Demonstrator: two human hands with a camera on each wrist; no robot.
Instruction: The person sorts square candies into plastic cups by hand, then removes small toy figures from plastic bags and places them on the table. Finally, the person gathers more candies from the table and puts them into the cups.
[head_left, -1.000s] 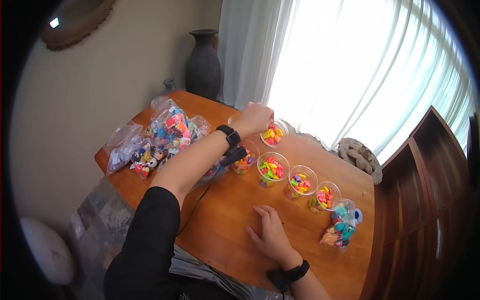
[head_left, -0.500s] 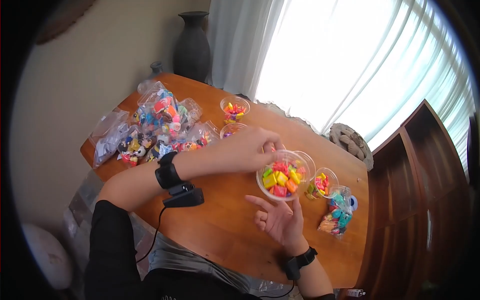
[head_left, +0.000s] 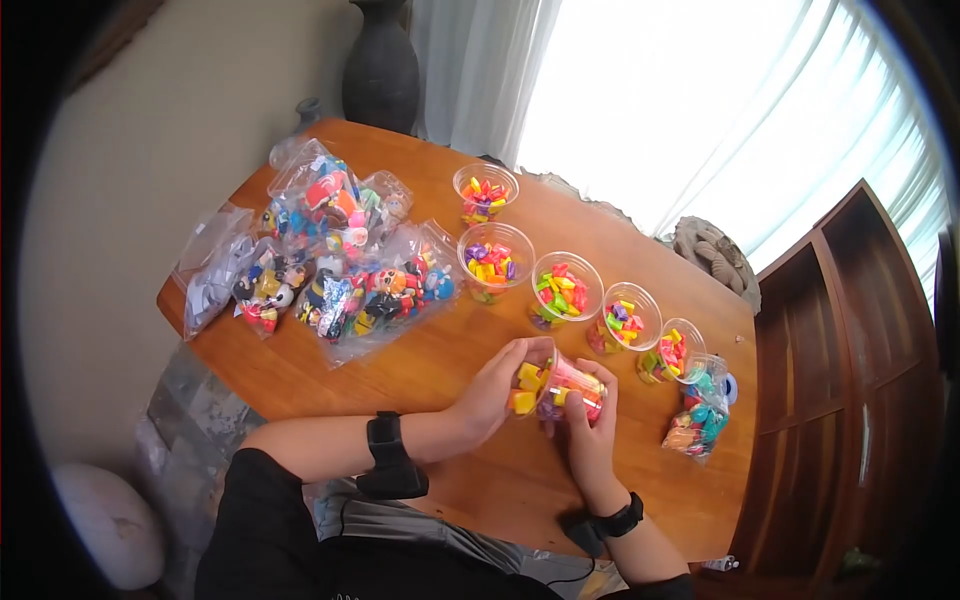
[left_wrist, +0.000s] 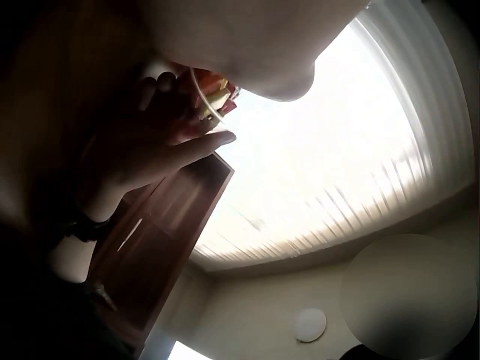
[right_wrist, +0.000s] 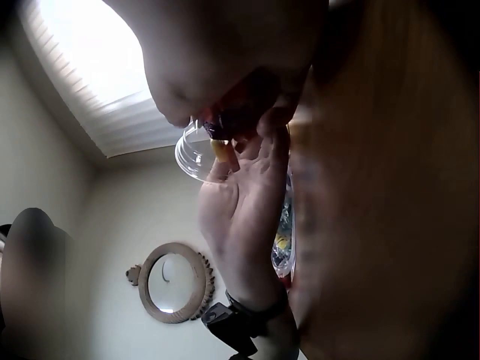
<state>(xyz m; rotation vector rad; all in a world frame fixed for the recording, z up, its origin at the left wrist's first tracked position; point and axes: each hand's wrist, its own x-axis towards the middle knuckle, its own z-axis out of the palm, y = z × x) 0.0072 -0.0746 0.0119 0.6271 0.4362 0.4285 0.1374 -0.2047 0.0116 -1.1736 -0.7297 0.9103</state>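
Since the earlier frame, the clear cup (head_left: 575, 376) has gone from mouth-up to lying over on its side between both hands, and the right hand (head_left: 592, 438) has closed round it. It is in the lower middle of the frame, above the table (head_left: 290, 385), nearer the body than the row of filled cups (head_left: 567, 288).

The right hand grips the cup, thumb on the near wall. The left hand (head_left: 487, 396) is open and cupped at the mouth, where yellow pieces (head_left: 530, 376) lie loose; some of its fingertips are hidden.

To do this well, I'd keep the palm tight under the rim, tip slowly, and squeeze the thin wall only lightly, so nothing slips out at the edges.

The mouth points to the left of the frame, the base to the right; the long axis runs roughly sideways, apparently near level.
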